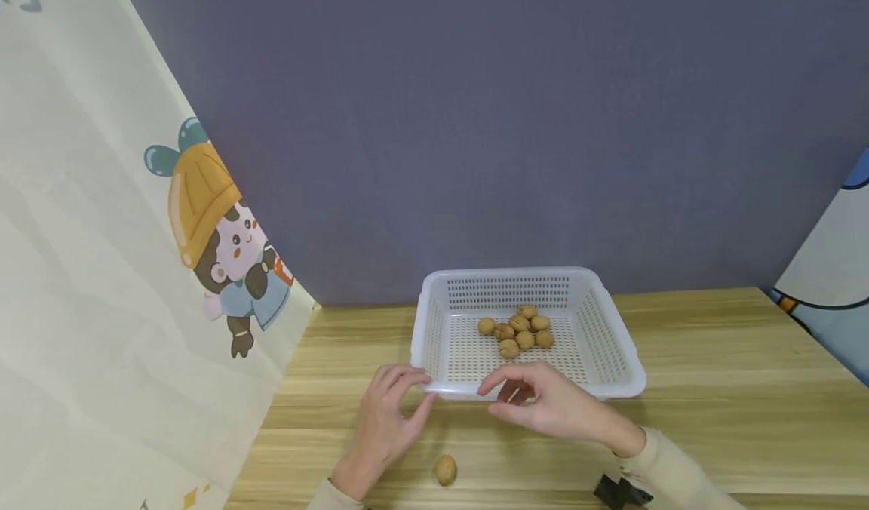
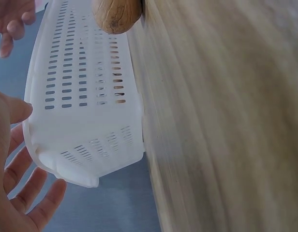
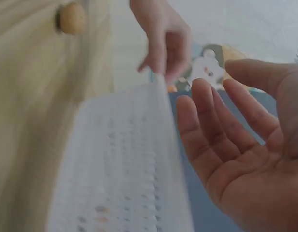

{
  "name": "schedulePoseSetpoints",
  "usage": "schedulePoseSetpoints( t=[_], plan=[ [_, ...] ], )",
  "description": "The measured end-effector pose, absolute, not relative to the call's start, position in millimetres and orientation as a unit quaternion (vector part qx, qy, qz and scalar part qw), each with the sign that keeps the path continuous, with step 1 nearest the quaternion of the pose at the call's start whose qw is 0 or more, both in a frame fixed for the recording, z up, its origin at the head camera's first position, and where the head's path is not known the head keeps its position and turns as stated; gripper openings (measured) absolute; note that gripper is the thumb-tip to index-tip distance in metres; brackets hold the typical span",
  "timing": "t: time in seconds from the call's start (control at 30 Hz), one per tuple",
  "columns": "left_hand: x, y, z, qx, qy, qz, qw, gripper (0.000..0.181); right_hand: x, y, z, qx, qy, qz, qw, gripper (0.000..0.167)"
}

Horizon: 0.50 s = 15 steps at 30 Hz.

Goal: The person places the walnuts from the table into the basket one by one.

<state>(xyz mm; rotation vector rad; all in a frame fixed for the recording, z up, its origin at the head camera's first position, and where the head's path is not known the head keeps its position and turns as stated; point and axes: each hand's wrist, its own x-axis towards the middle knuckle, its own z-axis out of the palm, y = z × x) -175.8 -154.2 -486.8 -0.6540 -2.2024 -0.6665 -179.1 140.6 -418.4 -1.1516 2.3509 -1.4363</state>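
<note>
A white perforated plastic basket (image 1: 529,389) stands on the wooden table. Several walnuts (image 1: 524,339) lie clustered inside it. My left hand (image 1: 388,413) is at its near left corner, thumb and loosely bent fingers apart on either side of the rim; the left wrist view shows the thumb (image 2: 21,110) at the rim's edge. Over the near rim, right of the middle, hovers my right hand (image 1: 543,404), thumb and fingers parted with nothing between them. Its palm (image 3: 255,169) is bare in the right wrist view. A single walnut (image 1: 445,470) lies on the table in front of the basket.
A dark grey-blue panel (image 1: 502,140) rises behind the basket. Pale cloth with a cartoon figure (image 1: 231,246) hangs at the left, and another printed cloth (image 1: 831,268) at the right. A small black object (image 1: 621,491) is by the right sleeve.
</note>
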Motion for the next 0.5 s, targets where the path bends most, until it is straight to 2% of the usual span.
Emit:
schedulePoseSetpoints(
  t=[0.17,0.5],
  plan=[
    [-177.8,-155.5,-487.4,-0.257,-0.858,-0.257,0.364,0.027,-171.8,126.7,-437.4,-0.408,0.77,-0.48,0.1,0.019],
    [-177.9,-156.1,-488.2,-0.264,-0.853,-0.26,0.367,0.025,-165.2,103.5,-467.5,-0.442,0.769,-0.449,0.105,0.02]
  ],
)
